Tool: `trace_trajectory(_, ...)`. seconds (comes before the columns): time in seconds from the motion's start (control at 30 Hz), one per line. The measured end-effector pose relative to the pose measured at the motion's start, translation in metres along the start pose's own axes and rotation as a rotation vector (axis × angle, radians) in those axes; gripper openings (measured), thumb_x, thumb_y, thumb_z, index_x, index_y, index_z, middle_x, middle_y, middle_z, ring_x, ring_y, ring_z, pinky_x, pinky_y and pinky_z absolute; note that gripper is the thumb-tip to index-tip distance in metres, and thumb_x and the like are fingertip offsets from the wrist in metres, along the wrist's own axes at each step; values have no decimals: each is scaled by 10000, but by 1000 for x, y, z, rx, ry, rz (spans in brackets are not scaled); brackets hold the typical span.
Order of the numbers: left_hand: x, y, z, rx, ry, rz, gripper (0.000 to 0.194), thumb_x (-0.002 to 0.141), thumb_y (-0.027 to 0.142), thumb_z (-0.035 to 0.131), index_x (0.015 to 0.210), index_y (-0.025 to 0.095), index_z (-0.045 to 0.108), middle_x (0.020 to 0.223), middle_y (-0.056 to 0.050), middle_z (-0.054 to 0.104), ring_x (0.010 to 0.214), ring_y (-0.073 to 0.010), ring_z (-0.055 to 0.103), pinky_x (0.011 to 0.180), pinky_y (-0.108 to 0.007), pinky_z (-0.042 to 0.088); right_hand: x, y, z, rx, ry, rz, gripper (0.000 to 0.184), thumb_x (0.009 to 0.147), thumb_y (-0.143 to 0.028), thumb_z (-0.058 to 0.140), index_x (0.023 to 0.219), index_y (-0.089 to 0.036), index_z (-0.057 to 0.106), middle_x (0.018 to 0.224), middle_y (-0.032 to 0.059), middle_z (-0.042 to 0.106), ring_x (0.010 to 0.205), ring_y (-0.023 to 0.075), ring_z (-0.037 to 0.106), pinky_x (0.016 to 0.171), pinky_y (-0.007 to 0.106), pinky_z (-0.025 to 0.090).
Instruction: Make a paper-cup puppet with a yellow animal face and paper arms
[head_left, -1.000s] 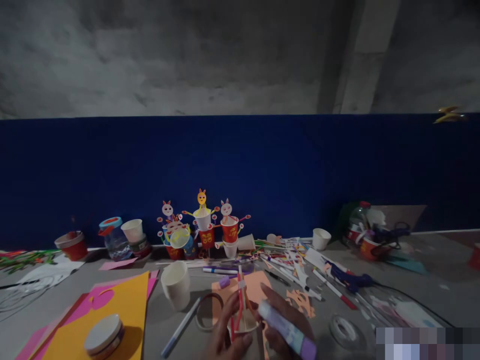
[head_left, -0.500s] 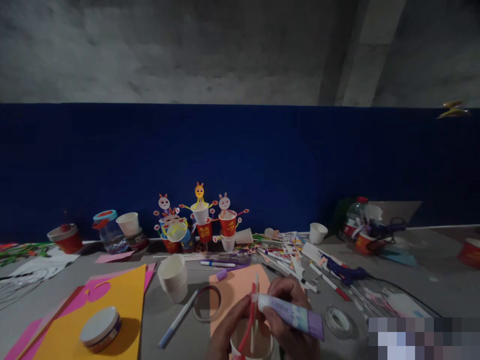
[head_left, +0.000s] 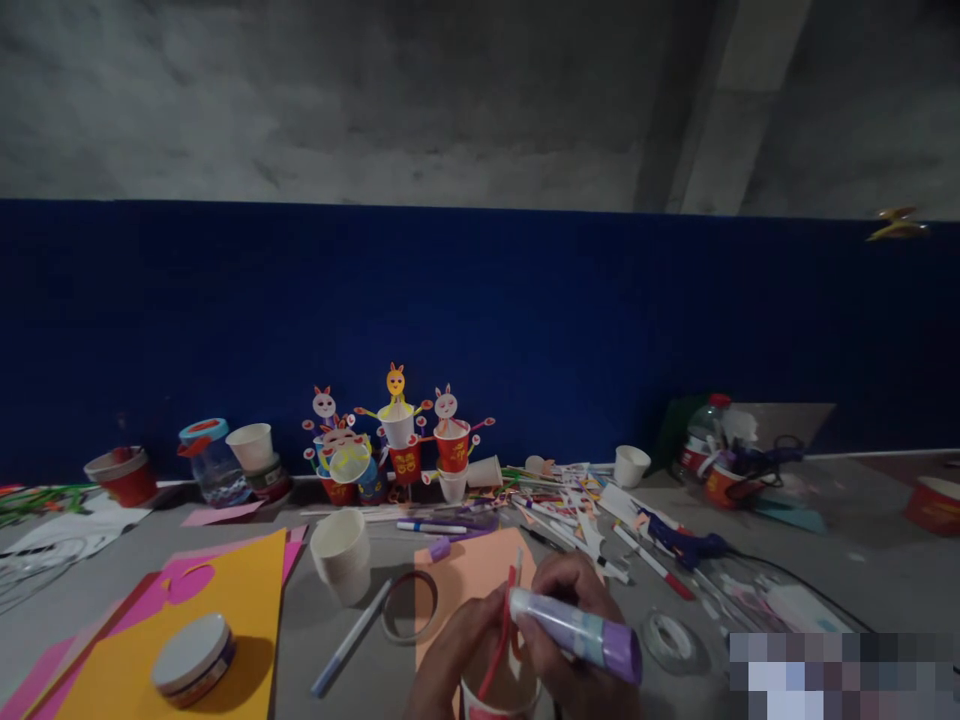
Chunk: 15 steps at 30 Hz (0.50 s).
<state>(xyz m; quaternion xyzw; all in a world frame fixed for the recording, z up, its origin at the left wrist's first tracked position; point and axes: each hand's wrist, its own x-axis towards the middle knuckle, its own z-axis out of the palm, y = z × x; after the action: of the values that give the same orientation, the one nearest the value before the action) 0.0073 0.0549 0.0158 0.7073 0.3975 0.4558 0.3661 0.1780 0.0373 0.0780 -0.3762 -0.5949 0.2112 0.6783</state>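
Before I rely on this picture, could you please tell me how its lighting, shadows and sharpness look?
Head view throughout: dim overall, the dark blue panel nearly featureless; a soft shadow falls right of the round white-lidded jar on the orange-yellow paper; the white paper scraps look slightly soft; pixelated blocks mask the lower right corner.

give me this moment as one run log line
left hand: grips red strip above paper cup | right hand: holds purple-capped tube, tip at strip | orange sheet: beneath
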Motion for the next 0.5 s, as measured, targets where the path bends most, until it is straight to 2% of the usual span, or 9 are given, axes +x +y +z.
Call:
trace_trajectory(0.1, 8, -6, 1, -1, -39, -48, 559, 761, 603, 659, 1232, 306, 710, 1060, -67, 782, 1093, -377, 682, 922, -442, 573, 2, -3, 0, -16, -19, 7, 135, 812, -240, 661, 766, -242, 534, 662, -40, 512, 568, 149, 503, 508, 260, 402)
trace_trajectory(0.2, 11, -4, 0, 13, -52, -48, 547, 744, 621, 666, 1194, 316, 727, 1011, -59, 789, 1037, -362, 700, 885, -423, 589, 3, -5, -2, -28, -39, 24, 139, 818, -254, 667, 757, -241, 543, 666, -31, 522, 580, 159, 517, 510, 261, 417)
trace_trajectory(0.33, 1, 10, -2, 15, 9, 63, 673, 716, 678, 681, 1282, 314, 670, 1161, -83, 753, 1124, -377, 664, 972, -458, 541, 4, -7, -3, 49, -29, 102, 159, 828, -322, 655, 751, -248, 538, 669, -35, 509, 590, 163, 501, 524, 268, 407)
trace_trajectory(0.43, -8, 21, 0, -69, 37, 135, 714, 781, 720, 602, 1356, 297, 611, 1315, -110, 682, 1188, -383, 630, 1025, -481, 500, 6, -6, -4, 107, -33, 177, 181, 840, -375, 656, 762, -250, 550, 691, -29, 511, 594, 166, 497, 532, 276, 413)
trace_trajectory(0.5, -12, 26, 1, -125, 55, 133, 709, 820, 728, 546, 1375, 290, 592, 1385, -115, 637, 1222, -379, 610, 1041, -481, 487, 6, -6, -4, 147, -43, 206, 187, 845, -399, 654, 773, -254, 559, 706, -20, 512, 602, 175, 498, 536, 284, 417)
